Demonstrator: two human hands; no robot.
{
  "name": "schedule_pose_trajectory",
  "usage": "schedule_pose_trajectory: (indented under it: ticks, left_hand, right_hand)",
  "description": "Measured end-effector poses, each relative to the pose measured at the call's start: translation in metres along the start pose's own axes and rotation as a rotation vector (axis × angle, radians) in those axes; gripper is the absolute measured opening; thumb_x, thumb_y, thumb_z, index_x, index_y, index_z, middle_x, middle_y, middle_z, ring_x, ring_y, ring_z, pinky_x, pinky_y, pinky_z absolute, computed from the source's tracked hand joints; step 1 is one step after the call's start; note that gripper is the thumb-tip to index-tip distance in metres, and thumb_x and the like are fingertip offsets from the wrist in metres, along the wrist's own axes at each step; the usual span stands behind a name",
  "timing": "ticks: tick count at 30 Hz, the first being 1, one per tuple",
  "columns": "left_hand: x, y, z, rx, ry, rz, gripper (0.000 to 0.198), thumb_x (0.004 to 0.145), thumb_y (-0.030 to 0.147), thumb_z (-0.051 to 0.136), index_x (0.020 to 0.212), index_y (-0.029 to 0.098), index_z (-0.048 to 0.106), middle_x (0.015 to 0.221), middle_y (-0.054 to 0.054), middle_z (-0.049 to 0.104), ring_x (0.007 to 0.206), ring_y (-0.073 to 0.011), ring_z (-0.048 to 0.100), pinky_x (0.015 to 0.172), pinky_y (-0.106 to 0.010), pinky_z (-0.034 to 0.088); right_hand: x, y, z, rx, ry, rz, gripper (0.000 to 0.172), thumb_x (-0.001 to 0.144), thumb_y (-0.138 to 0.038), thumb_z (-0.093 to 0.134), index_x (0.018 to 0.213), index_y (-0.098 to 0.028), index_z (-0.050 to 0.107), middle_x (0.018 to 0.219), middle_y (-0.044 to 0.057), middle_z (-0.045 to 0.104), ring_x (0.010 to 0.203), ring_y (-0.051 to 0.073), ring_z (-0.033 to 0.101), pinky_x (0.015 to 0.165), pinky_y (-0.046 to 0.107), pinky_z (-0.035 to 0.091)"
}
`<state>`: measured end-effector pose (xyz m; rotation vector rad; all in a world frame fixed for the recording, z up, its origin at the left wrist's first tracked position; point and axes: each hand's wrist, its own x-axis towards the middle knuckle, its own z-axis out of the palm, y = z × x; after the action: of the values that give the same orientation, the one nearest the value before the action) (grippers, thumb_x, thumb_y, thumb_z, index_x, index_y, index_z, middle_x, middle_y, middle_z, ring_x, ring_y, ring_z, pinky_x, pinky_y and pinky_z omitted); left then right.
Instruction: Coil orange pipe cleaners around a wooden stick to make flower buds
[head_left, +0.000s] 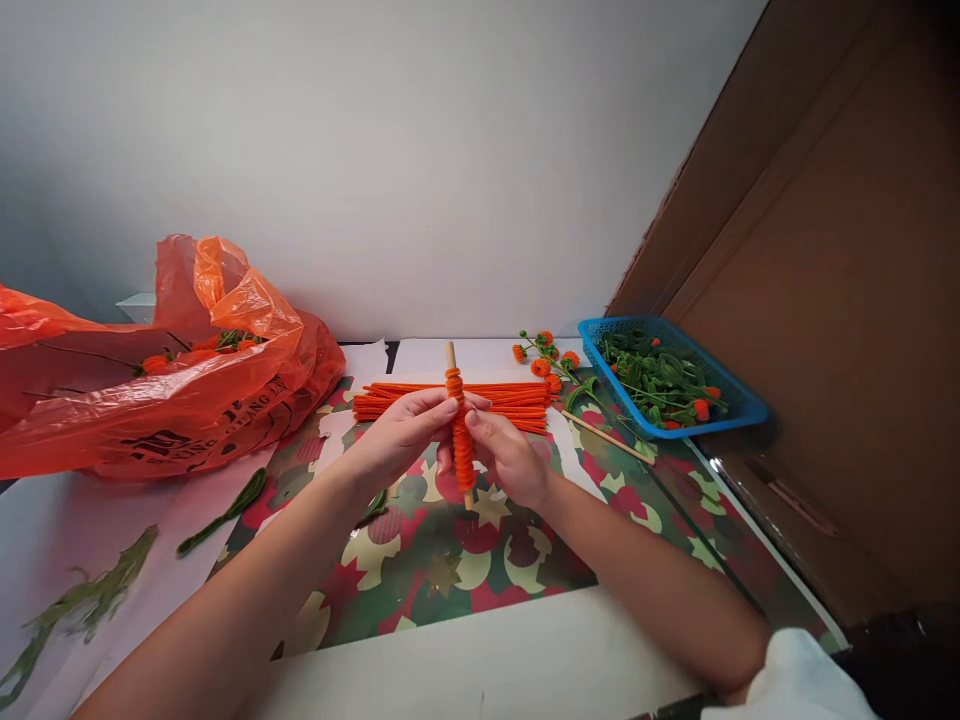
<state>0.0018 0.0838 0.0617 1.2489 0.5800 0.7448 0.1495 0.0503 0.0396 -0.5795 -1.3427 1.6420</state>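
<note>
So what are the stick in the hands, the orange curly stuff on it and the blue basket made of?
The stick looks like wood: pale tan, dull. The orange coil seems fuzzy fibre, perhaps around hidden wire, since it holds neat loops. The blue basket is probably plastic: smooth, evenly coloured, with small holes.

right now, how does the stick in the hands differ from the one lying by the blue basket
The held stick has an orange fuzzy coil around it; the lying stick is bare. The held stick is up between the left hand and right hand; the lying stick rests on the patterned cover. Both look thin, pale and wooden.
</note>
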Motion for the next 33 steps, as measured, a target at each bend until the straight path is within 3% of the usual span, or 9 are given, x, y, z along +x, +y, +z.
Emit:
schedule_pose_trajectory:
  ticks: [6, 13, 20, 24, 33]
  left_hand:
    - [-0.001, -0.001, 0.0, -0.042, 0.003, -0.011, 0.037, 0.079, 0.043, 0.064, 0.103, 0.015, 0.067, 0.048, 0.006, 0.046, 0.035, -0.0064, 0.048, 0.037, -0.018, 0.039]
    - [0.001, -0.003, -0.004, 0.03, 0.065, 0.013, 0.029, 0.076, 0.041, 0.068, 0.083, 0.013, 0.068, 0.054, 0.003, 0.05, 0.042, -0.0062, 0.046, 0.039, -0.018, 0.036]
    - [0.002, -0.002, 0.0, 0.094, 0.154, 0.026, 0.029, 0.075, 0.04, 0.069, 0.067, 0.014, 0.06, 0.058, 0.001, 0.058, 0.043, -0.0082, 0.052, 0.044, -0.021, 0.04]
    - [0.002, -0.004, 0.0, 0.077, 0.147, 0.042, 0.031, 0.075, 0.038, 0.069, 0.061, 0.014, 0.054, 0.063, 0.0, 0.061, 0.044, -0.0082, 0.052, 0.044, -0.021, 0.042]
    - [0.003, -0.005, -0.002, 0.107, 0.182, -0.022, 0.031, 0.074, 0.037, 0.07, 0.058, 0.015, 0.055, 0.061, 0.0, 0.058, 0.046, -0.0091, 0.052, 0.046, -0.023, 0.042]
  right_hand:
    - [0.003, -0.001, -0.002, 0.147, -0.052, 0.085, 0.042, 0.077, -0.057, 0.061, 0.083, -0.015, 0.062, 0.061, -0.001, 0.06, 0.058, 0.011, 0.059, 0.062, 0.024, 0.049]
    - [0.006, -0.002, -0.002, 0.109, 0.117, 0.149, 0.045, 0.063, -0.056, 0.073, 0.078, -0.014, 0.063, 0.067, 0.0, 0.063, 0.061, 0.011, 0.062, 0.067, 0.028, 0.052]
    - [0.004, 0.0, 0.001, -0.098, 0.185, 0.05, 0.047, 0.073, -0.06, 0.061, 0.069, -0.014, 0.061, 0.059, 0.001, 0.061, 0.052, 0.011, 0.057, 0.053, 0.025, 0.047]
    - [0.002, 0.006, 0.003, -0.231, 0.236, -0.035, 0.044, 0.081, -0.056, 0.053, 0.071, -0.014, 0.06, 0.061, 0.001, 0.062, 0.048, 0.009, 0.054, 0.051, 0.024, 0.046]
    - [0.0, 0.014, 0.003, -0.398, 0.293, -0.068, 0.038, 0.09, -0.047, 0.045, 0.074, -0.015, 0.057, 0.063, 0.001, 0.061, 0.049, 0.009, 0.052, 0.052, 0.022, 0.043]
